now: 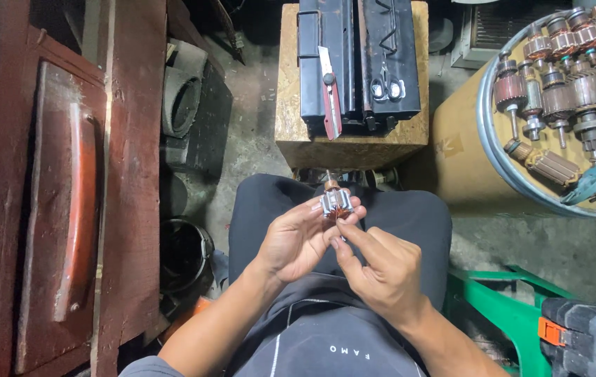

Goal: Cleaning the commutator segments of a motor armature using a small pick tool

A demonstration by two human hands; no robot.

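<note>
My left hand (298, 237) grips a small motor armature (335, 201) with a grey steel core, copper windings and a short shaft pointing away from me. It is held above my lap. My right hand (378, 269) reaches in from the right, with thumb and forefinger pinched at the armature's near end, touching the windings. Both hands are over my dark trousers.
A wooden block (291, 105) ahead carries a black metal frame (381, 63), a red utility knife (330, 98) and scissors (387, 85). A round drum (465, 146) at right holds several armatures (577, 91). A green stool (507, 307) and a black power tool (584, 335) sit at lower right. A red-brown wooden cabinet (60, 195) stands left.
</note>
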